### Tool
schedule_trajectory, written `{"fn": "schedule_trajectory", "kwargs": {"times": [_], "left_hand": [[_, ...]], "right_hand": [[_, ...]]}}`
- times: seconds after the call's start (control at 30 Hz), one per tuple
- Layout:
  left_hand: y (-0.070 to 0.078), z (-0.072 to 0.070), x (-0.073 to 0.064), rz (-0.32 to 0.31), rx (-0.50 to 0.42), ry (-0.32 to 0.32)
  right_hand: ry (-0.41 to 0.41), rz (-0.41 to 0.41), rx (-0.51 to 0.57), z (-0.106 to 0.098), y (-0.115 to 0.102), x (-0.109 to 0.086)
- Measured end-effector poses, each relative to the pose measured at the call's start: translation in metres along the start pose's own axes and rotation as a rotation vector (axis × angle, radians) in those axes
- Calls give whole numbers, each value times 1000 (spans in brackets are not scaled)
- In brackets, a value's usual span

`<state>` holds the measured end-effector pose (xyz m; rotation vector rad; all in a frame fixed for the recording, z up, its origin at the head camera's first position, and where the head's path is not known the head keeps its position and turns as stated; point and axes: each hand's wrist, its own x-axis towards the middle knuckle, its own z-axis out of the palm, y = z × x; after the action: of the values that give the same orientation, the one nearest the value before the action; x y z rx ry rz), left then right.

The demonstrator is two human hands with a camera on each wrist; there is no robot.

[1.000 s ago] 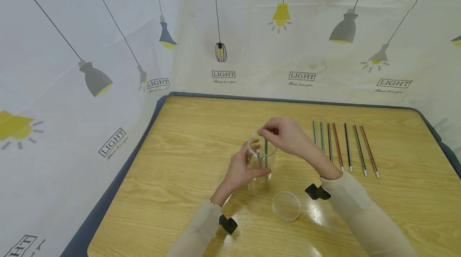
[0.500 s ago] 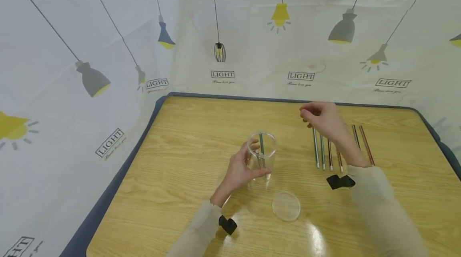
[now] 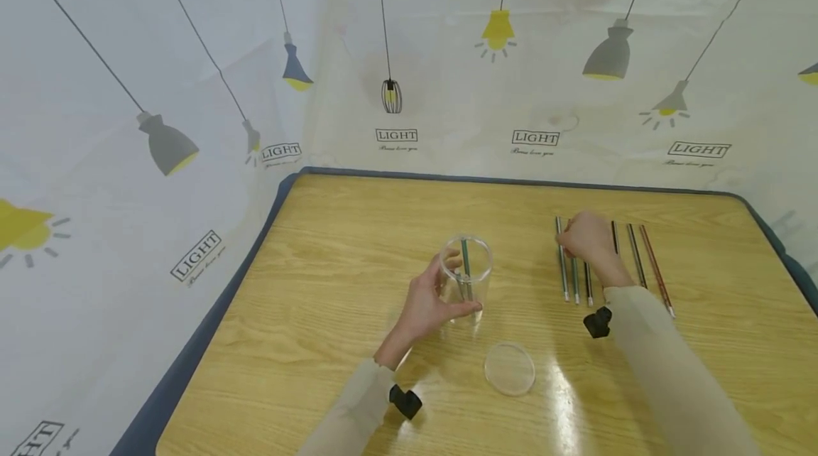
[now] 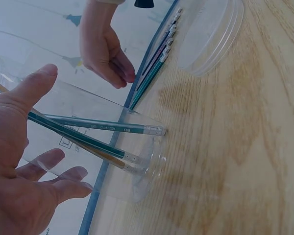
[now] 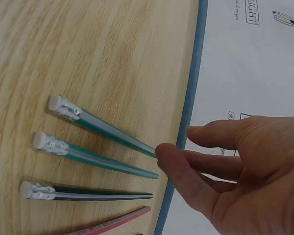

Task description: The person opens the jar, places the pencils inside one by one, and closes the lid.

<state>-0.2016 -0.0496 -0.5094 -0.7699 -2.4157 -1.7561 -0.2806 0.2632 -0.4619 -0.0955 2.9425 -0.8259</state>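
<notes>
My left hand (image 3: 429,300) grips a clear plastic jar (image 3: 476,292) round its side, thumb in front and fingers behind. The jar is upright and uncovered. Inside stand green pencils (image 4: 103,124) and a yellowish one (image 4: 105,157), eraser ends down. To the right, my right hand (image 3: 589,237) is over the far part of a row of pencils. One fingertip meets or nearly meets the far end of the leftmost green pencil (image 5: 112,131); thumb and fingers are apart there, not pinching it. A second green pencil (image 5: 98,159) and a dark one (image 5: 103,195) lie beside it.
A round clear lid (image 3: 509,368) lies in front of the jar on the wooden table (image 3: 307,300). Red pencils (image 3: 656,268) and dark ones (image 3: 637,253) continue the row rightward. A white printed sheet (image 3: 447,51) rises behind the table's blue edge.
My right hand has left the jar's mouth, letting go of a green pencil inside. It has moved right and come down over the pencil row. My left hand stays on the jar.
</notes>
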Motion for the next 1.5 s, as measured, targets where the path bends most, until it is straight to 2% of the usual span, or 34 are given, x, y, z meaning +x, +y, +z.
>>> {"fn": "schedule_trajectory", "kwargs": {"times": [0.3,0.6,0.77,0.87,0.93,1.07,1.27,1.3,1.5], "left_hand": [[-2,3,-1,2,2,-2],[-1,3,-3,5,10,-9],[0,3,-3,8,8,-4],[1,3,-3,2,4,-5],[1,3,-3,-4,7,-11],[-1,3,-3,0,15,-15],[-1,1,-2,19,6,-1],[4,0,-2,18,3,0],[6,0,-1,14,-8,0]], "right_hand": [[-46,96,-48,14,3,10],[-40,84,-165,33,1,11],[-45,124,-194,37,-2,14],[-48,146,-174,39,-3,14],[-57,152,-128,38,-4,13],[-64,88,31,21,-20,5],[-58,-22,316,-23,-72,-12],[-52,-43,349,-29,-81,-16],[23,-193,483,-51,-124,-36]]}}
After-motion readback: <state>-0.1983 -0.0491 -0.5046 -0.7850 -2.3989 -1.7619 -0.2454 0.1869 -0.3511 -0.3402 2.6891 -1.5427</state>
